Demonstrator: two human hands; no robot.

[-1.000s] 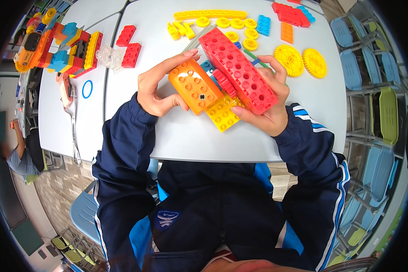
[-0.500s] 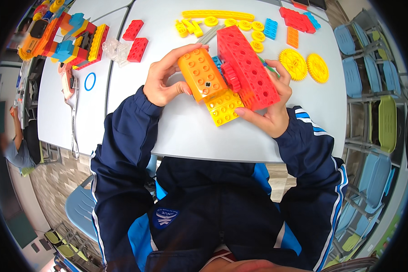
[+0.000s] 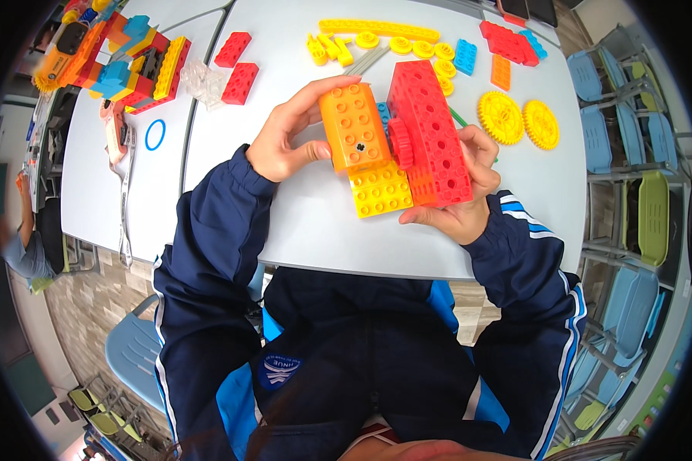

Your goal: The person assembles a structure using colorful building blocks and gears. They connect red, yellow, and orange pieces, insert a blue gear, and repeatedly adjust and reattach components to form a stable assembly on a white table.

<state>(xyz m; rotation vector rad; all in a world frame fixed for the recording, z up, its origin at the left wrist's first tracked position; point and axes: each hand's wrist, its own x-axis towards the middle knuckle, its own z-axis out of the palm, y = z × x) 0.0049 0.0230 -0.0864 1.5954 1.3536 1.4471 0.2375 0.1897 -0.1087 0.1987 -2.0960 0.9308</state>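
Between my hands, above the table, is a toy building-block assembly. Its left part is an orange block (image 3: 351, 123) with studs and a cross-shaped hole. Under that sits a yellow studded brick (image 3: 381, 190). A long red beam (image 3: 432, 134) with a row of round holes forms the right side, and a small red gear (image 3: 400, 144) lies against its inner face. My left hand (image 3: 291, 138) grips the orange block's left side, thumb in front. My right hand (image 3: 473, 192) holds the red beam near its lower end; some fingers are hidden behind it. A bit of blue shows between the parts.
Yellow gears (image 3: 501, 118) lie on the right of the white table (image 3: 300, 223). Yellow pulleys (image 3: 400, 46), a long yellow beam (image 3: 377, 29) and blue, orange and red bricks are farther back. At left are red bricks (image 3: 240, 83), a blue ring (image 3: 154, 135) and a colourful built model (image 3: 131, 61).
The assembly has turned slightly, so the red beam stands more upright in view. It has shifted a little right and nearer me, still held by both hands.
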